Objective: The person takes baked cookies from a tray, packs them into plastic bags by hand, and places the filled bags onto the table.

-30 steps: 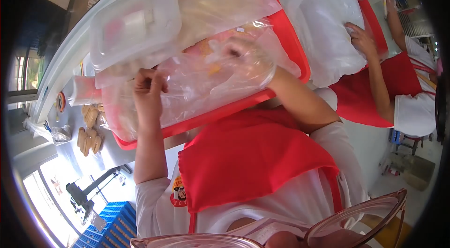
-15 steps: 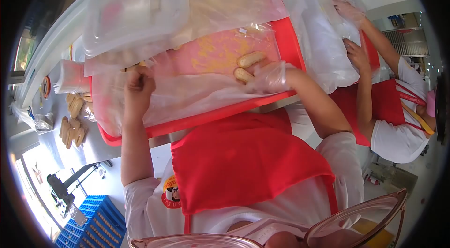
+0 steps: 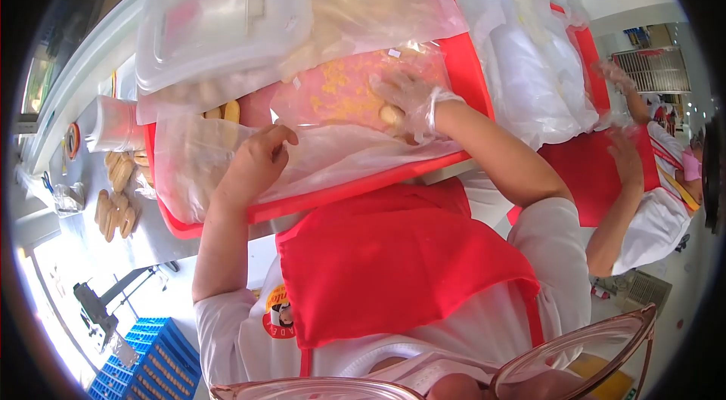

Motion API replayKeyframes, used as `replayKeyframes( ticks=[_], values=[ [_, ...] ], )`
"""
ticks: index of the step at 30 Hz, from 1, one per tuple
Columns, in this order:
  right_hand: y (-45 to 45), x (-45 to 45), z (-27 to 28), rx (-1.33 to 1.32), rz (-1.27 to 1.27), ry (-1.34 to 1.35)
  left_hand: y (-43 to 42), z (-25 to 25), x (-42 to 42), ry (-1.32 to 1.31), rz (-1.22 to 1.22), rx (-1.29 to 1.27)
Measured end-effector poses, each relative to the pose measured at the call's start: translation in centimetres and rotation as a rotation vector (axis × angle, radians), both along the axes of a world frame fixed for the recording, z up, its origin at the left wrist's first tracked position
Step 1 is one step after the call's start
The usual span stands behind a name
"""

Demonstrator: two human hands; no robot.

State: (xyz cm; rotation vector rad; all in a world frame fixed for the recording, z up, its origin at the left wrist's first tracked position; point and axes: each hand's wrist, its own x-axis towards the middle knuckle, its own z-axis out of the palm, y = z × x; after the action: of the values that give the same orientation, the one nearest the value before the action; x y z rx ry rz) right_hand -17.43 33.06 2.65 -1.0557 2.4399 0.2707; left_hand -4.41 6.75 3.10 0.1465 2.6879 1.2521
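My left hand (image 3: 259, 156) is bare and hovers over the near flap of the clear plastic sheet (image 3: 325, 147). Its fingers are loosely bent and apart, with nothing visible in them. In a clear plastic glove, my right hand (image 3: 412, 101) reaches over the pink bottom of the red tray (image 3: 473, 82), which is strewn with yellow crumbs. One end of a small oblong bread roll (image 3: 391, 115) shows between its thumb and fingers; the palm hides the rest. More rolls (image 3: 232, 111) lie at the tray's left, partly under the plastic.
A translucent lidded box (image 3: 219, 22) rests on the plastic at the tray's far left. Several rolls (image 3: 116, 215) lie on the metal table (image 3: 151, 241). Beside my tray is another plastic-covered red tray (image 3: 594, 75). A co-worker's hands (image 3: 626, 158) are on the right.
My left hand has drawn right and toward me, away from the rolls at the left. My right hand has shifted left and farther in, covering most of the rolls there. The co-worker's hands have left the plastic.
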Motion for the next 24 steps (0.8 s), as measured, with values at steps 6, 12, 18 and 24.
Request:
replayKeyframes(
  ticks=[6, 12, 18, 24],
  values=[
    [-1.8, 0.4, 2.7, 0.064, 0.369, 0.094, -0.4, -0.4, 0.2, 0.041, 0.022, 0.019],
    [-2.2, 1.2, 0.7, -0.036, 0.490, 0.057, -0.4, -0.2, 0.1, 0.064, 0.045, 0.028],
    [-1.4, -2.8, 2.4, -0.012, -0.079, -0.008, -0.8, -0.3, 0.3, 0.100, 0.071, 0.034],
    [2.5, -1.2, 2.9, -0.104, -0.683, -0.360, -0.8, -0.5, 0.3, 0.130, 0.098, 0.063]
  ],
)
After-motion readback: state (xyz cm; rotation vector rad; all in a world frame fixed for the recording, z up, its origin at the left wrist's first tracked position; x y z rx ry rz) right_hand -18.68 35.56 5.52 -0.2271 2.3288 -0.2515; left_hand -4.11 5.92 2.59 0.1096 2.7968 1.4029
